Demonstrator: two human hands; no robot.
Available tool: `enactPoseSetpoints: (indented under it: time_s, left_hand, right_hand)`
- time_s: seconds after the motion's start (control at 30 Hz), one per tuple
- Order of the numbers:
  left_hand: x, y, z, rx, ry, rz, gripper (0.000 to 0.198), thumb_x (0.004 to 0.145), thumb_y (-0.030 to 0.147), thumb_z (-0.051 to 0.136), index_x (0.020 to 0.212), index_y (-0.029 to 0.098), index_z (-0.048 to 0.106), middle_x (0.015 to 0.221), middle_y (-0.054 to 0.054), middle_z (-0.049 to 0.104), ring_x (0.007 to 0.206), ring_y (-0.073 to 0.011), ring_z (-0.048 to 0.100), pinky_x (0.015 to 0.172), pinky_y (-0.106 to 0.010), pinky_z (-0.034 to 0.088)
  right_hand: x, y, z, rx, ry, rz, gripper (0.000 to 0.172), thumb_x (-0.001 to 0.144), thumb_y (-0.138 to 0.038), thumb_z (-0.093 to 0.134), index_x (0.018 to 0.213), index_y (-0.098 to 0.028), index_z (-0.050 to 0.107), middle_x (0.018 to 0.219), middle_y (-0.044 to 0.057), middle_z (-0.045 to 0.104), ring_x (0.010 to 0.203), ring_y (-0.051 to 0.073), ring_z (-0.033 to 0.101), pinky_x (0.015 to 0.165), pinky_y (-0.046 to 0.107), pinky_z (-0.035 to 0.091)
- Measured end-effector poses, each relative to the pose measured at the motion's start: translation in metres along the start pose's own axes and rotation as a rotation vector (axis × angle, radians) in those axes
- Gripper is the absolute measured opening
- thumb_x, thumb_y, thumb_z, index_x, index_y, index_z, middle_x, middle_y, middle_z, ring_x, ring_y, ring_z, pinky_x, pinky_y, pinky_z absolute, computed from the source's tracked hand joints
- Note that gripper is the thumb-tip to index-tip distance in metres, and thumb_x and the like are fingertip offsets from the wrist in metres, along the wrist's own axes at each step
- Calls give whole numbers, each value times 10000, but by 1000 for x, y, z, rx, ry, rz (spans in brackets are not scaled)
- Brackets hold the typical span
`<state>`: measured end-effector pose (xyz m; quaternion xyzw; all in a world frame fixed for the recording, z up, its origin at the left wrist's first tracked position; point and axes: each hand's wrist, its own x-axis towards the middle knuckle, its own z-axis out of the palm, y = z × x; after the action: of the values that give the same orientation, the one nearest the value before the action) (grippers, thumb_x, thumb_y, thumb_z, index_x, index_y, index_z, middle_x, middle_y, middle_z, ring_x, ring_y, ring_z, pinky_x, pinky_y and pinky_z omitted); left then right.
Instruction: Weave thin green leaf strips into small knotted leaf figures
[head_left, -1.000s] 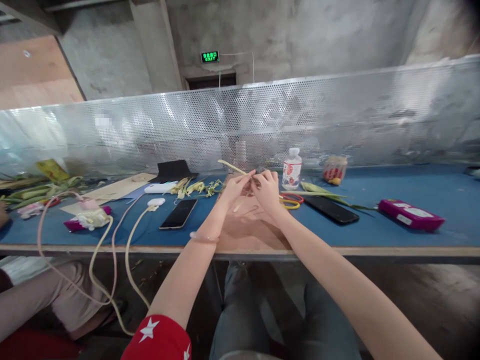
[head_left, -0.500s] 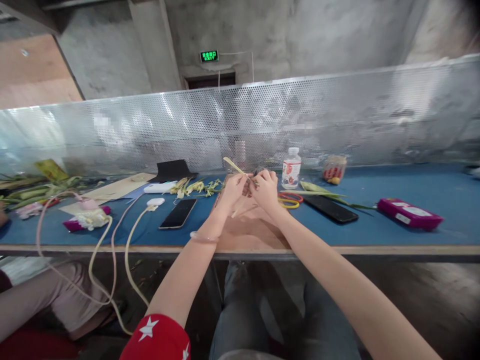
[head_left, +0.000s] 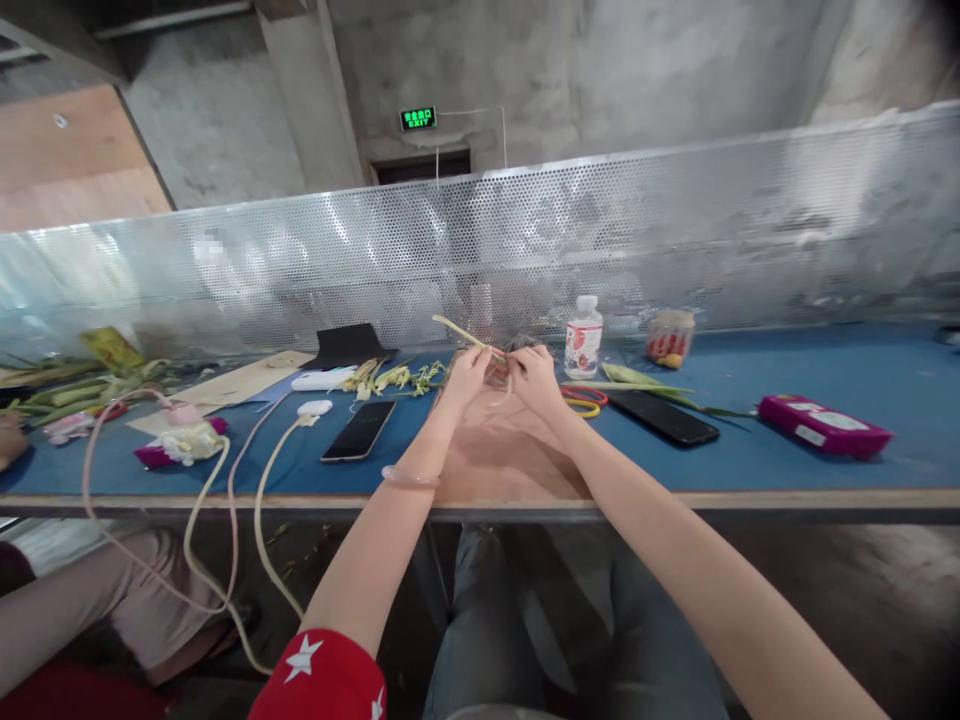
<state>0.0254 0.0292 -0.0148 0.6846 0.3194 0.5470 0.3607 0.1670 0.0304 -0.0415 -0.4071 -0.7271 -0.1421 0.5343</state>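
My left hand (head_left: 468,376) is closed in a pinch on a pale yellow-green plant strip (head_left: 454,328), whose free end sticks up to the left. Close beside it, my right hand (head_left: 534,376) has its fingers pressed together on the same small bundle. What exactly the right fingers grip is too small to make out. A thin pale strand (head_left: 501,395) hangs between the hands. Both hands are above the far part of a brown sheet (head_left: 510,460) on the blue table. Something dark and partly hidden lies behind the fingers.
A white-capped bottle (head_left: 584,338), a jar (head_left: 670,338), a black phone (head_left: 664,416) and a purple pack (head_left: 823,426) stand or lie to the right. Leftward are another phone (head_left: 358,431), plant scraps (head_left: 405,377), cables (head_left: 262,490) and a purple-and-white item (head_left: 180,444). Another person's hand (head_left: 10,440) shows at the left edge.
The pale strip's free end has shifted left and lies flatter. A thin strand now shows hanging between my hands, which stay in nearly the same place. The view has shifted slightly.
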Motion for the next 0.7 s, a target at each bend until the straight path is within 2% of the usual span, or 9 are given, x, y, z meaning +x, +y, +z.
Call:
enactPoseSetpoints:
  time_s: [0.13, 0.37, 0.57, 0.7]
  left_hand:
    - [3, -3, -2, 19, 63, -3, 314, 857, 423, 474, 890, 145, 616, 703, -72, 671, 604, -174, 623, 452, -220, 397]
    - [5, -12, -6, 17, 91, -40, 343, 815, 452, 516, 826, 137, 650, 696, -78, 683, 509, -130, 539, 424, -217, 328]
    - [5, -13, -5, -29, 63, -59, 201, 716, 264, 590, 869, 135, 607, 705, -54, 689, 506, -106, 520, 449, -202, 340]
    - [3, -12, -3, -16, 79, -57, 151, 678, 215, 601, 804, 132, 583, 655, -35, 667, 466, -74, 460, 453, -189, 304]
  right_hand:
    - [-1, 0, 3, 15, -37, 15, 197, 853, -180, 447, 833, -180, 642, 820, 65, 664, 847, 218, 481, 752, 342, 334]
    - [-1, 3, 2, -31, -19, 9, 188, 871, -209, 461, 827, -192, 643, 880, 67, 626, 879, 228, 452, 759, 347, 320]
    - [-2, 5, -2, -119, 63, 26, 232, 894, -259, 438, 860, -208, 661, 956, 83, 541, 890, 237, 400, 768, 366, 303]
    - [-3, 4, -4, -151, 84, 21, 237, 902, -268, 430, 858, -206, 654, 937, 82, 528, 881, 234, 391, 757, 364, 303]
